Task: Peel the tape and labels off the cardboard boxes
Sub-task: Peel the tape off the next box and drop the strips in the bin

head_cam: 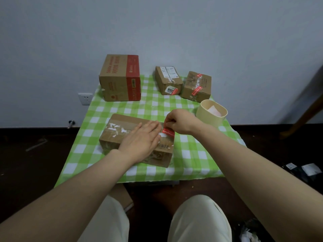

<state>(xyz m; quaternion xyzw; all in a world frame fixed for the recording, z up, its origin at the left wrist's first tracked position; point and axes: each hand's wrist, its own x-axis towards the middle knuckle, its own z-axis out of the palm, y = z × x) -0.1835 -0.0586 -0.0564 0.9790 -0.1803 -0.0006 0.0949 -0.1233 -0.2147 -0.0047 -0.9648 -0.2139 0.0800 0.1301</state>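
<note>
the near box (122,135) lies lengthwise across the cloth; left hand (142,138) rests flat on its top, fingers straight, while right hand (180,121) pinches the red tape (168,132) at the box's right end

Count taken across the whole frame. Cardboard boxes numbered four: I logged the near box (122,135) at lower centre, the large box (115,81) at upper left, and the labelled box (167,81) and the taped box (201,84) at upper right. There was one cream tub (209,117) right of centre, one checked cloth (157,105) and one wall socket (85,98) at left. My hands in frame were two, left hand (141,138) and right hand (181,121). Red strips: the near red strip (168,133) was one; the taped box carried two, the upper strip (198,75) and the lower strip (196,90).
</note>
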